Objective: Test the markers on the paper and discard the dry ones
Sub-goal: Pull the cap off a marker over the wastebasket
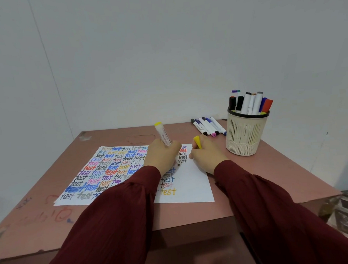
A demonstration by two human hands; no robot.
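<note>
My left hand (162, 156) grips a white marker with a yellow end (162, 134), held upright with its tip down on the paper (192, 183). The sheet is covered with the word "test" in many colours. My right hand (207, 155) holds the marker's yellow cap (197, 142) and rests on the paper's right part. A cream mesh cup (244, 133) at the back right holds several markers (248, 102). Beside it, several more markers (208, 127) lie flat on the table.
The brown table (272, 179) stands against a white wall. Its right edge drops off past the cup, and faint scribbles mark its left front area. Dark red sleeves cover both forearms.
</note>
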